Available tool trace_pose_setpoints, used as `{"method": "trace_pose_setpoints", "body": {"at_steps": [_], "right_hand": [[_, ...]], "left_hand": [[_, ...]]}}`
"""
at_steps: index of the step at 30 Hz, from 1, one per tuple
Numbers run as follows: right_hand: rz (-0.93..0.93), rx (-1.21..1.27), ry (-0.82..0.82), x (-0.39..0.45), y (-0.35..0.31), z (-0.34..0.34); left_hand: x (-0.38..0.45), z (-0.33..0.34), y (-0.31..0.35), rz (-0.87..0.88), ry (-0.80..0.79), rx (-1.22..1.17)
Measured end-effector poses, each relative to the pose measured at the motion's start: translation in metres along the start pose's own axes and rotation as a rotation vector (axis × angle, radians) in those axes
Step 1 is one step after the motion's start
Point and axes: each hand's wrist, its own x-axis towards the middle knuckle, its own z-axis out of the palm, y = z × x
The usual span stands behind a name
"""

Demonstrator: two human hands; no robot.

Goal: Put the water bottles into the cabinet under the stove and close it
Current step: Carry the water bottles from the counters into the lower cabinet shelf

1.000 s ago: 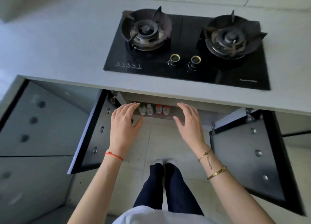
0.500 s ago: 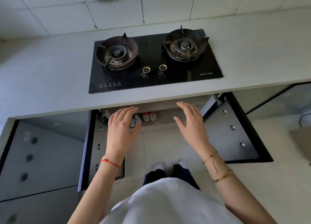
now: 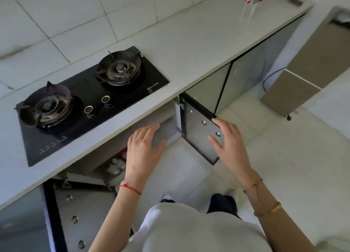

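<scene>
Since a moment ago my right hand has swung from the cabinet opening to the right door, fingers spread and empty against its inner face, so closing begins. Left hand hovers open, holding nothing. Just beyond its wrist, the water bottles stand inside the cabinet.

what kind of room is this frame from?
Most likely a home kitchen: a two-burner gas stove set into a pale countertop, a tiled wall behind, and open cabinet doors beneath.
</scene>
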Motion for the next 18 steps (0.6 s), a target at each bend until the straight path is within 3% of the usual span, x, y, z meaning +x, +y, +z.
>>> {"method": "trace_pose_setpoints", "body": {"at_steps": [12,18], "right_hand": [[0.225,-0.095,0.113,-0.025,0.184,-0.164],[0.297,-0.077,0.16,-0.01,0.255,-0.221]], "left_hand": [[0.049,0.131,0.219,0.195,-0.06,-0.132],[0.078,0.174,0.293,0.234,-0.046,-0.138]]}}
